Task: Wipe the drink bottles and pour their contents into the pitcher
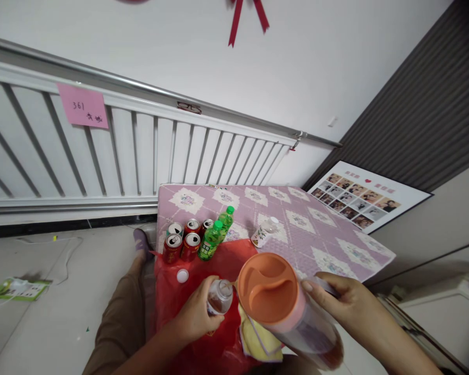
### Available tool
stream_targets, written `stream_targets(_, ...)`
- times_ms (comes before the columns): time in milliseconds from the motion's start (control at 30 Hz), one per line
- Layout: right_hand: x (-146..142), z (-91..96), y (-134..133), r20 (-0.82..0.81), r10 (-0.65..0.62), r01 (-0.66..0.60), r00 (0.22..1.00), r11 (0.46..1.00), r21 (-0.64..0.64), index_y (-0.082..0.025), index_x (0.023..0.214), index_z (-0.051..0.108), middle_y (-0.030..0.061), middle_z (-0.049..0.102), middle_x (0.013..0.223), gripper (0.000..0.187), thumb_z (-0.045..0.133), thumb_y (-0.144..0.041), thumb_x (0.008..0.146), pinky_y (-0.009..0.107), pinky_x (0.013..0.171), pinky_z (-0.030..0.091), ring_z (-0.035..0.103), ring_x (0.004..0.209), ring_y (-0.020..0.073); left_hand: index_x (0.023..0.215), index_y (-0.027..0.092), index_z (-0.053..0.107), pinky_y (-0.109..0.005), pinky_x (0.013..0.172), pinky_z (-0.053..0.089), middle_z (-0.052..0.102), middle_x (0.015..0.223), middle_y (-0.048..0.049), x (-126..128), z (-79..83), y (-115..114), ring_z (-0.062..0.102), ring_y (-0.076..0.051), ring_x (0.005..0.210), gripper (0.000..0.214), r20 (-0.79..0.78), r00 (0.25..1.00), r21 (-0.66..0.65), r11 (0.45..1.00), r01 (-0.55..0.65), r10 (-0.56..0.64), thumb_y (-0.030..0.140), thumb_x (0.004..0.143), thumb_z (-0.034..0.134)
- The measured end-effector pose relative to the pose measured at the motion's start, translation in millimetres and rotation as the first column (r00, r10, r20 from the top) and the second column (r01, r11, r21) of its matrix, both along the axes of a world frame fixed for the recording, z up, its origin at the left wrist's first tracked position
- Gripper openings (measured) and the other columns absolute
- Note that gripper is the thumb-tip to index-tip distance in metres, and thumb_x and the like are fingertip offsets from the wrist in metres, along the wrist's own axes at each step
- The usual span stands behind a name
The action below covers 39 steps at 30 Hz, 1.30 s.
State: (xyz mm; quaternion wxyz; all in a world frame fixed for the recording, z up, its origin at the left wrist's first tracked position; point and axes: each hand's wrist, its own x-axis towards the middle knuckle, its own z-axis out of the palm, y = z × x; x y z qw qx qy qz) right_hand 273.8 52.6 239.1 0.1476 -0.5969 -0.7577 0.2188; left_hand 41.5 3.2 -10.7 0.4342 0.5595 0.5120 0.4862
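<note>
My left hand (197, 312) is wrapped round a clear plastic bottle (220, 297) with its cap off, held over the red plastic sheet. In my right hand (336, 297) is the handle of a clear pitcher (308, 333) with an orange lid (269, 289), tilted so its spout meets the bottle's mouth. Brown liquid shows in the pitcher, and a thin stream seems to run into the bottle. A loose white cap (182, 275) lies on the red sheet (172, 307) left of the bottle. Below the pitcher lies a folded yellow cloth (258, 338).
Several opened drink cans (173, 247) stand at the table's left, beside two green-capped bottles (211, 239). A white-capped bottle (264, 232) stands further right on the purple patterned tablecloth (300, 224). Behind is a white radiator (164, 151); a power strip (23, 290) lies on the floor.
</note>
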Motion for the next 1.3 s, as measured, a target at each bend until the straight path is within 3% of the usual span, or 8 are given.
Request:
stream_targets(433,6.4,-7.8,4.9,-0.008,0.024,-0.024,1.0,1.0,0.009,-0.021,0.053,0.045,-0.0028,0.037,0.055,0.048,0.051,-0.062,0.077,0.024,0.047,0.032,0.038,0.054,0.0132,0.132,0.022,0.04,-0.041,0.106,0.044,0.058,0.133,-0.012,-0.3,3.9,0.2,0.056,-0.031,0.122,0.081,-0.027,1.0,-0.006,1.0,0.011,-0.011,0.009,0.06,0.075)
stream_targets(1300,2.2,-1.8,1.5,0.072,0.008,-0.006,0.997,0.999,-0.037,-0.023,0.056,0.039,-0.0031,0.031,0.059,0.048,0.042,-0.067,0.076,0.026,0.051,0.028,0.034,0.057,0.0137,0.133,0.024,0.042,-0.041,0.105,0.045,0.058,0.133,-0.0104,1.1,-1.4,0.2,0.056,-0.031,0.121,0.082,-0.01,1.0,0.025,1.0,-0.011,0.011,0.01,0.06,0.075)
